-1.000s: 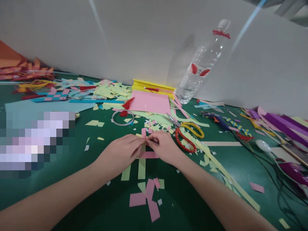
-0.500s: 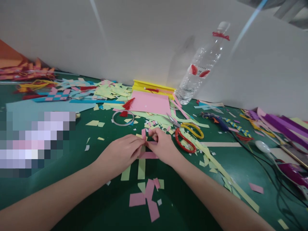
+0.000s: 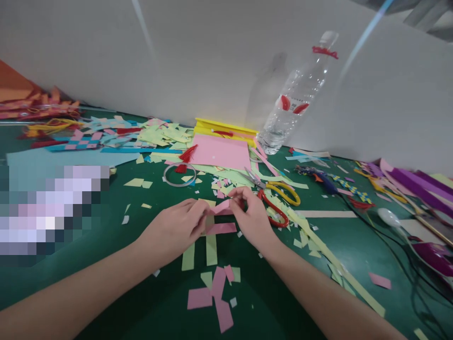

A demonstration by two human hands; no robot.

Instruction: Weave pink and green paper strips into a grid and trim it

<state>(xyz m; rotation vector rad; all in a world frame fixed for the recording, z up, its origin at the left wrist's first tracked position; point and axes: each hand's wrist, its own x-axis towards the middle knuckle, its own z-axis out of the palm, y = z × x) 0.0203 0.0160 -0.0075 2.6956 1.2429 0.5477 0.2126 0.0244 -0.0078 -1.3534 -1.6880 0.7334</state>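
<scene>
From my remote post I note the left hand and the right hand pinching a pink strip between them. A second pink strip crosses the pale green strips just below. Scissors, handles red and yellow, lie beside the right hand; a thin ring lies beyond the left. Clear bottle near the wall, looking tilted. Paper scraps litter the green table.

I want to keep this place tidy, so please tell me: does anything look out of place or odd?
Yes: paper scraps lie strewn over the table, looking untidy. The bottle by the wall appears tilted, though the lens may cause this.
</scene>
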